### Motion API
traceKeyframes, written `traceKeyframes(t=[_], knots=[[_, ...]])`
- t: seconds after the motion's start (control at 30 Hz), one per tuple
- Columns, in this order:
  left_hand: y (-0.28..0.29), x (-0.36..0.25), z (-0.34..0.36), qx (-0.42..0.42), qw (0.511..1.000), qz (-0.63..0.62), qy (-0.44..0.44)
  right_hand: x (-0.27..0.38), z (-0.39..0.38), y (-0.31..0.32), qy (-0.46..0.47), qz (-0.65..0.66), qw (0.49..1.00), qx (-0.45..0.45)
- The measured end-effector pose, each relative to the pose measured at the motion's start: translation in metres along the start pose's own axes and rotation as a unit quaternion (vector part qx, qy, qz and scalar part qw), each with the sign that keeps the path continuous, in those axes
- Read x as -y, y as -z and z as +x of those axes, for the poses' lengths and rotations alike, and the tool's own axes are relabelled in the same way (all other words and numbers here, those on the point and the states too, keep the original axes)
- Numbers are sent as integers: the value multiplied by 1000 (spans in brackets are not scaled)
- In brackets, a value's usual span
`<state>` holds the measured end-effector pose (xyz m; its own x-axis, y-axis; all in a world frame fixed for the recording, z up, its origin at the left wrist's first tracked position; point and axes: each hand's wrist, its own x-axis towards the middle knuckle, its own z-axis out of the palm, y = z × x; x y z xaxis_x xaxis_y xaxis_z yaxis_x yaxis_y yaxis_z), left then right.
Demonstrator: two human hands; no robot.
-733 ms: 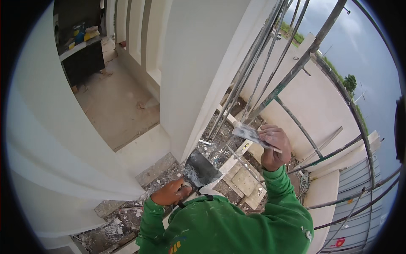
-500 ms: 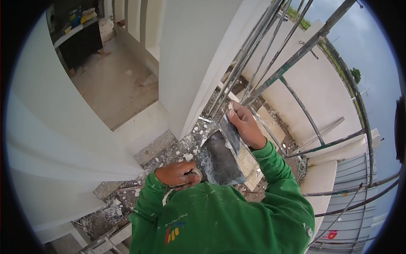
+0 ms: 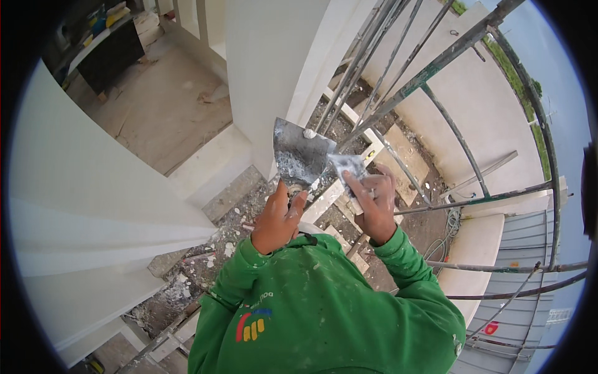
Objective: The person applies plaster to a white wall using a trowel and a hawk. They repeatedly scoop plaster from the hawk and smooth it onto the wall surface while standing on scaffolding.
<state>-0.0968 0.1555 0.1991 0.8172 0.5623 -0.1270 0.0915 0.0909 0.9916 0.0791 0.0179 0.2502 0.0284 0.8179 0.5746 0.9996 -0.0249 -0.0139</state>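
My left hand (image 3: 278, 217) is closed round the short handle of a wide metal plaster hawk (image 3: 305, 138), its grey plate smeared with white paste. A small white lump sits near the plate's far right corner. In my right hand (image 3: 376, 204) is a smaller flat putty knife (image 3: 346, 164), its blade coated with wet white paste. My right index finger lies along the blade, and the other fingers curl round its handle. The blade is just right of the hawk's plate; whether they touch I cannot tell.
Beside me on the left stands a smooth white wall (image 3: 93, 187), with a white column (image 3: 268, 62) ahead. Metal scaffold bars (image 3: 430, 68) cross the right side. Below lie rubble (image 3: 249, 209), boards (image 3: 398, 168) and a coiled hose (image 3: 443, 234). A doorway floor (image 3: 168, 106) shows at upper left.
The hawk has swung up and away from my body, its plate now pointing ahead. My right hand has moved down and turned, bringing the knife's paste-covered face into view.
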Motion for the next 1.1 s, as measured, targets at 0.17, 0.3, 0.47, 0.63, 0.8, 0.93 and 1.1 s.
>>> traceKeyframes(t=[0.17,0.3,0.47,0.63,0.8,0.93,1.1], knots=[[-26,53,14,234,903,301,-200,-50,-12,-8,-80,-97,983,-132],[21,116,11,80,949,297,66,-116,-43,-25,-195,-129,903,-361],[67,114,4,-43,933,336,124,-185,-330,-322,-491,-15,786,375],[56,133,-41,-143,914,329,190,-118,-449,-269,-526,10,741,417],[59,109,-1,-157,931,205,256,-162,-505,-276,-548,31,762,344],[83,100,59,-185,953,207,125,-206,-464,-298,-576,83,740,338],[143,110,164,-200,962,157,105,-230,-428,-300,-663,16,705,251]])
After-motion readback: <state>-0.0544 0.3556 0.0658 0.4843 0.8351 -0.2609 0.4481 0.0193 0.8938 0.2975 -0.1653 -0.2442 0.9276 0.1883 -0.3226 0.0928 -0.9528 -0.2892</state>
